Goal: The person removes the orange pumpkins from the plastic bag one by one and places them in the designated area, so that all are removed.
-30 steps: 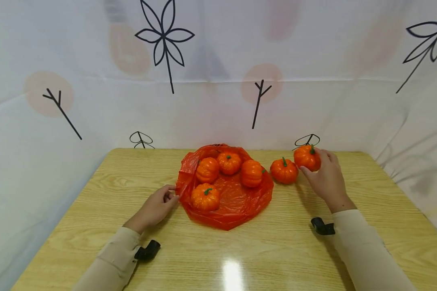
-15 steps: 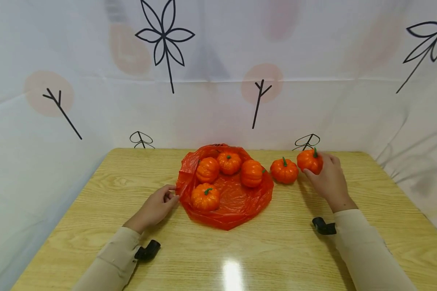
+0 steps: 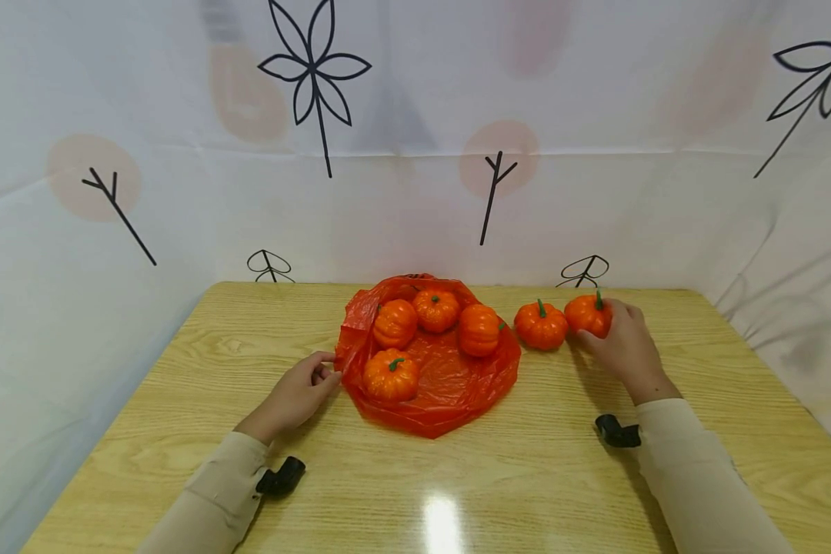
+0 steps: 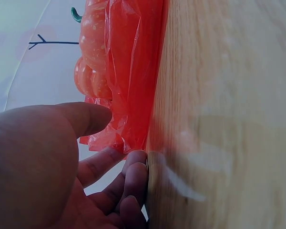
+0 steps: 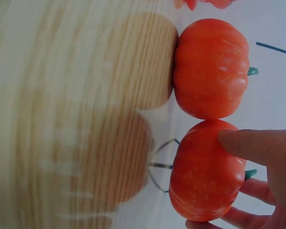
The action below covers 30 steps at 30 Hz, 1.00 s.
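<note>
Gripping a small orange pumpkin (image 3: 585, 317) with the right hand (image 3: 625, 346), pinching it between thumb and fingers, green stem upward. From the right wrist view, held just above the wooden tabletop (image 3: 526, 469), judging by the strip of pale cloth (image 3: 402, 219) visible between base and surface. Seemingly touching, on the inner side, a neighbouring pumpkin (image 3: 540, 326), set upright on the tabletop and just beside the right edge of a red plastic bag (image 3: 443, 381). Touching that bag's left edge with the left hand (image 3: 298, 391), thumb apart from the index fingertip and remaining fingers bent low by the tabletop; hard to tell whether pinching any of the thin film. Laid open, rim turned up and crumpled, and containing four more pumpkins: one at the back (image 3: 435, 310), one at the rear left (image 3: 395, 324), one at the front left (image 3: 391, 376), and one at the right (image 3: 479, 331), tipped on its side with stem pointing right. Wearing beige sleeves (image 3: 692, 469), beside each a black device (image 3: 618, 431). Printed on the cloth behind, black-outlined flowers (image 3: 312, 68) and twigs (image 3: 492, 196) among faint pinkish patches.
</note>
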Each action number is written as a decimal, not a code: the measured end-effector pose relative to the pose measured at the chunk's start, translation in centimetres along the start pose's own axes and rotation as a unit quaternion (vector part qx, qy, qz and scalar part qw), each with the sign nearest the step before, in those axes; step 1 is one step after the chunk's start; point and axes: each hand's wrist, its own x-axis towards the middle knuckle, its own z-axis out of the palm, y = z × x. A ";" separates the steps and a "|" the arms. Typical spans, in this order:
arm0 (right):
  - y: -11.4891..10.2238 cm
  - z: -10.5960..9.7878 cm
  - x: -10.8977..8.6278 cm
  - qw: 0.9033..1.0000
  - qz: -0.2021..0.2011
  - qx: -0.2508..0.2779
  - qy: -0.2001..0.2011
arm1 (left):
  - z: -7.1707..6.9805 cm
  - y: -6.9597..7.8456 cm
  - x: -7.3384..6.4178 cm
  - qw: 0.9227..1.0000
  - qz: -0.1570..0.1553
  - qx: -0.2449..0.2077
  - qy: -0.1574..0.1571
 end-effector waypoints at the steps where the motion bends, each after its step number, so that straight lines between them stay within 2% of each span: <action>1: 0.0 0.0 0.0 1.000 0.000 -0.001 -0.003 | 0.0 0.0 0.0 1.000 0.000 0.000 0.000; 30: 0.5 0.4 0.3 0.999 0.006 -0.021 -0.030 | 0.0 0.1 -0.1 1.000 -0.001 -0.003 -0.001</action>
